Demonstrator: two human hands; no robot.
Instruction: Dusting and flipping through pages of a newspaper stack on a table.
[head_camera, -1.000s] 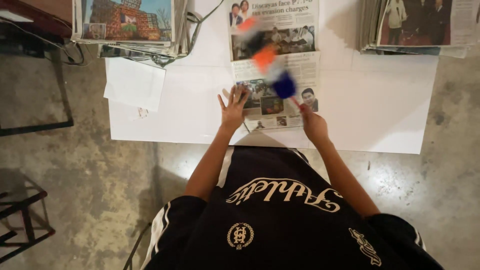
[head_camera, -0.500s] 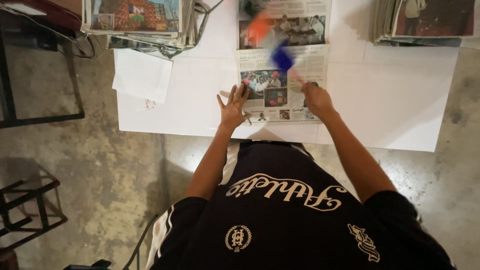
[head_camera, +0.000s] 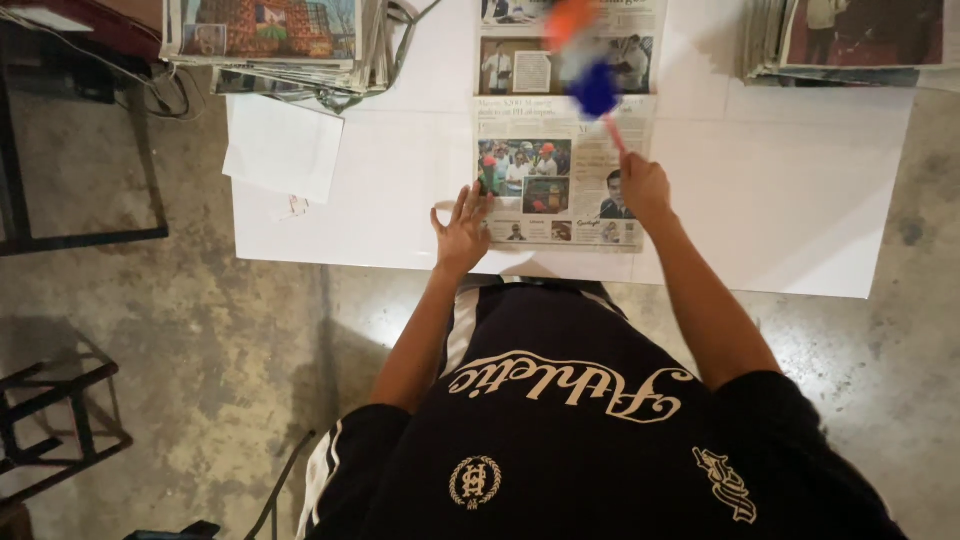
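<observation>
A folded newspaper (head_camera: 560, 130) lies flat on a white sheet (head_camera: 800, 200) spread on the floor. My left hand (head_camera: 463, 228) rests with fingers spread on the paper's near left corner. My right hand (head_camera: 643, 185) grips the thin red handle of a blurred tool (head_camera: 590, 70) with a blue and orange head, held over the newspaper's upper half. The tool's exact shape is lost to motion blur.
A newspaper stack (head_camera: 280, 40) sits at the far left, another stack (head_camera: 850, 40) at the far right. A loose white paper (head_camera: 285, 150) lies by the left stack. Cables (head_camera: 150, 90) and a black metal frame (head_camera: 60, 430) stand on the concrete floor at left.
The blurred tool has swung from the paper's left middle to farther up and right. My right hand shifted slightly with it. My left hand stays on the newspaper's corner.
</observation>
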